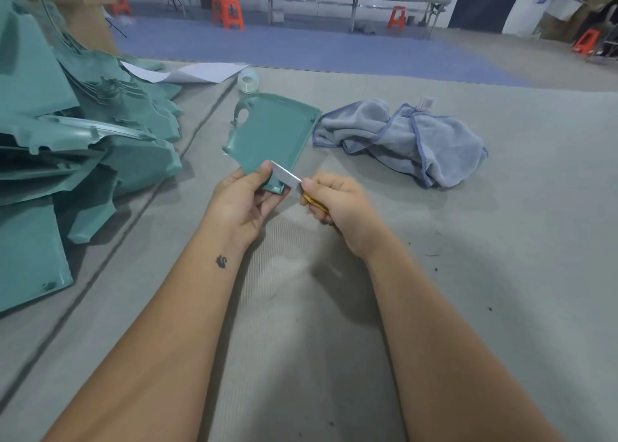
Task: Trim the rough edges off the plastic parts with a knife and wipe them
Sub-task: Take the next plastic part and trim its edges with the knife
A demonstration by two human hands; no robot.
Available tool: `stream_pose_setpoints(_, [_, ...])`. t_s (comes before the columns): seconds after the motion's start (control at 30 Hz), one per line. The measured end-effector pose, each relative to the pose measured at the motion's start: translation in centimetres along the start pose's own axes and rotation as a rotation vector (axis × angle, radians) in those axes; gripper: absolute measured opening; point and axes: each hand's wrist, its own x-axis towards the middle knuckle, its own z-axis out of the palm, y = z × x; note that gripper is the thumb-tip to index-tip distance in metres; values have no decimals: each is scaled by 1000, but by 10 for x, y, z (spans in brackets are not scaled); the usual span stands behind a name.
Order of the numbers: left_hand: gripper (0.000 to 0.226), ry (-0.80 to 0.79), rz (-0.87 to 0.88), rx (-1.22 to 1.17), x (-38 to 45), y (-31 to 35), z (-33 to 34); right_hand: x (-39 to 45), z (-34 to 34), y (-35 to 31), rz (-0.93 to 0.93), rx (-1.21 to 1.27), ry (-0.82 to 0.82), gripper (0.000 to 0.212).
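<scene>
A flat teal plastic part (272, 134) with a curved cut-out at its far corner is held above the grey table. My left hand (245, 200) grips its near corner, thumb on top. My right hand (337, 202) grips a knife with a yellow handle (316, 204). Its silver blade (286, 175) lies across the near edge of the part, its tip beside my left thumb. A grey-blue cloth (404, 137) lies crumpled on the table to the right of the part.
A heap of teal plastic parts (67, 134) fills the left side of the table. A roll of clear tape (248, 81) and a white sheet (200, 72) lie beyond the part. Benches and orange stools (228, 11) stand across the floor behind.
</scene>
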Motion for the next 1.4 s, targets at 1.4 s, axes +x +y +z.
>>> stream_pose_setpoints(1.4, [17,-44,-53,70,-4,-1,0,12,-1,12,-9,18,292,40])
